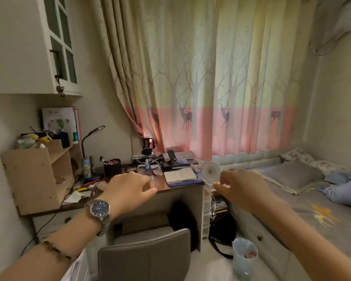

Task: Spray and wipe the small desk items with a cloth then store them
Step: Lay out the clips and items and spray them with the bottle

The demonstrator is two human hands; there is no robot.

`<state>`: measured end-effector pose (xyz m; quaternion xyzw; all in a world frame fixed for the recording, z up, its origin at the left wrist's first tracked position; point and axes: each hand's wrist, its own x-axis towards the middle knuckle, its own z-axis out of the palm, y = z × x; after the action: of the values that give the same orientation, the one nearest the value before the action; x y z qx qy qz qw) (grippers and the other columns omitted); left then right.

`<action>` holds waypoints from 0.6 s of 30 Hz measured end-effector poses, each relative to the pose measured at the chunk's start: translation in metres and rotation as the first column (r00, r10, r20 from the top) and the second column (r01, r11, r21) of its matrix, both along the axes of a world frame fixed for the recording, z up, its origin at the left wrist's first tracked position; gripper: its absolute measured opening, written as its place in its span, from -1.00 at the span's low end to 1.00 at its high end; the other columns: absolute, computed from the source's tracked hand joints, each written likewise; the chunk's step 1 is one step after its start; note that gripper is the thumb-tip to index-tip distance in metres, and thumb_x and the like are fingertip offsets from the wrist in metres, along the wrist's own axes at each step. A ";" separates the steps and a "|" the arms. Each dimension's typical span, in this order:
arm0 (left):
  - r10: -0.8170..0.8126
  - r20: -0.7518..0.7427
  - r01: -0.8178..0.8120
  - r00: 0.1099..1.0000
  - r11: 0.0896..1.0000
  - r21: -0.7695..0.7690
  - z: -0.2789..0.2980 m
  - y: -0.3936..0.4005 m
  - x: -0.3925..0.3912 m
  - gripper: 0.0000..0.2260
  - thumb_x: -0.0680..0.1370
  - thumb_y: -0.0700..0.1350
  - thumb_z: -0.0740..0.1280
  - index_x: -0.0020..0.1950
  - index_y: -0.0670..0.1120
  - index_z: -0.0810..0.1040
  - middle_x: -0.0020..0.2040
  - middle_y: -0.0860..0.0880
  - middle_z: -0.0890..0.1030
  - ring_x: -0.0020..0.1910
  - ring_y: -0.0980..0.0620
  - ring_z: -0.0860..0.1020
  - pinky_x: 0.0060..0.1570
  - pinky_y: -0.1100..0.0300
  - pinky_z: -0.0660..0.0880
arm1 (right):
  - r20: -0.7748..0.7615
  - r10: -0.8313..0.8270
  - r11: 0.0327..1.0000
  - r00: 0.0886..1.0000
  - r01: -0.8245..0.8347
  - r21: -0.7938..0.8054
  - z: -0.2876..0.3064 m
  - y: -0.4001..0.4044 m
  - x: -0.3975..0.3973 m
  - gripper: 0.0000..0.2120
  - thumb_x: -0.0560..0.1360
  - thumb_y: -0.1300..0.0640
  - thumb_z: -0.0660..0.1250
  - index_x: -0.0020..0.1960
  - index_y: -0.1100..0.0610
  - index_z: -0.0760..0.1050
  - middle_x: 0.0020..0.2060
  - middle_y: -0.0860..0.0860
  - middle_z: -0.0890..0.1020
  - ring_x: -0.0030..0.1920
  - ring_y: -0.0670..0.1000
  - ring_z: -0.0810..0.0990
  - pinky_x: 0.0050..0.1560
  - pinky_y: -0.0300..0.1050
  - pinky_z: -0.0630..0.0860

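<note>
A dark wooden desk (162, 186) stands under the curtain, crowded with small items. A small spray bottle (147, 166) stands upright near the middle of it. An open notebook (179, 175) lies at the right front corner. A dark pen cup (112, 167) sits left of the bottle. My left hand (132, 188), with a watch on its wrist, hovers above the desk's front edge, fingers loosely curled and holding nothing. My right hand (239, 188) is held out beside the desk's right edge, fingers relaxed, empty. No cloth is visible.
A white clip fan (210, 172) sits at the desk's right corner, just left of my right hand. A wooden shelf unit (37, 173) and a desk lamp (89, 138) stand at left. A grey chair (146, 252) is tucked below; a blue bin (244, 256) and a bed (304, 201) are at right.
</note>
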<state>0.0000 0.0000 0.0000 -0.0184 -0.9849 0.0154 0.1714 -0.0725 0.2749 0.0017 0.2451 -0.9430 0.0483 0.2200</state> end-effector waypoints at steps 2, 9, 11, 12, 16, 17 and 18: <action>0.032 0.007 -0.032 0.999 0.999 0.009 0.003 0.003 -0.035 -0.69 0.54 0.24 0.16 0.03 0.09 0.56 -0.12 0.15 0.56 -0.17 0.17 0.50 -0.30 0.29 0.33 | -0.010 -0.023 1.000 1.000 0.023 0.014 0.003 0.003 -0.035 -0.69 0.53 -0.20 0.16 0.00 0.00 0.50 -0.03 -0.05 0.61 -0.12 -0.01 0.53 -0.21 -0.14 0.34; 0.007 0.047 -0.010 0.999 0.999 0.054 -0.022 0.020 -0.142 -0.66 0.53 0.27 0.15 0.04 0.09 0.55 -0.10 0.13 0.58 -0.16 0.15 0.52 -0.17 0.20 0.50 | -0.015 0.011 1.000 1.000 -0.011 0.017 -0.009 0.012 -0.138 -0.66 0.54 -0.21 0.14 0.06 -0.01 0.51 0.06 -0.05 0.60 0.02 0.02 0.56 -0.18 -0.14 0.30; -0.002 0.063 -0.002 0.998 0.998 0.063 -0.026 0.024 -0.168 -0.66 0.53 0.27 0.15 0.05 0.09 0.55 -0.10 0.13 0.58 -0.15 0.14 0.53 -0.15 0.19 0.51 | -0.003 0.006 1.000 1.000 -0.006 0.030 -0.015 0.014 -0.161 -0.67 0.54 -0.21 0.14 0.06 0.00 0.51 0.07 -0.04 0.59 0.03 0.02 0.56 -0.17 -0.14 0.30; -0.007 0.064 0.003 0.998 0.998 0.067 -0.026 0.025 -0.182 -0.66 0.53 0.27 0.15 0.05 0.09 0.56 -0.09 0.13 0.58 -0.14 0.14 0.53 -0.14 0.18 0.52 | -0.007 0.009 1.000 1.000 -0.009 0.022 -0.016 0.014 -0.172 -0.67 0.54 -0.20 0.15 0.06 0.00 0.51 0.06 -0.05 0.59 0.02 0.02 0.56 -0.17 -0.14 0.30; -0.024 0.042 0.021 0.999 0.997 0.078 -0.030 0.028 -0.241 -0.66 0.52 0.28 0.15 0.03 0.10 0.56 -0.06 0.12 0.59 -0.10 0.11 0.55 -0.09 0.12 0.53 | -0.020 0.002 0.999 1.000 -0.002 -0.036 -0.022 0.018 -0.223 -0.69 0.53 -0.18 0.16 0.00 0.00 0.54 0.00 -0.06 0.61 0.00 0.03 0.57 -0.19 -0.15 0.29; -0.028 0.040 0.024 0.999 0.996 0.083 -0.032 0.028 -0.257 -0.66 0.52 0.28 0.15 0.03 0.10 0.56 -0.05 0.11 0.60 -0.08 0.10 0.56 -0.07 0.09 0.54 | -0.026 0.003 0.999 1.000 -0.004 -0.037 -0.025 0.018 -0.237 -0.70 0.52 -0.19 0.16 -0.01 -0.01 0.54 -0.01 -0.06 0.61 -0.01 0.03 0.56 -0.19 -0.15 0.28; -0.029 0.042 0.025 0.999 0.996 0.087 -0.033 0.029 -0.273 -0.66 0.52 0.28 0.15 0.03 0.10 0.56 -0.04 0.11 0.61 -0.07 0.09 0.56 -0.05 0.07 0.53 | -0.031 0.003 1.000 1.000 -0.003 -0.027 -0.027 0.017 -0.252 -0.69 0.52 -0.19 0.16 -0.02 -0.01 0.53 -0.01 -0.06 0.60 -0.01 0.03 0.56 -0.20 -0.15 0.28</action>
<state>-0.2734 0.0291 -0.0331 -0.0244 -0.9878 -0.0298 0.1508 -0.3247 0.2921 -0.0250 0.2442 -0.9384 0.0577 0.2378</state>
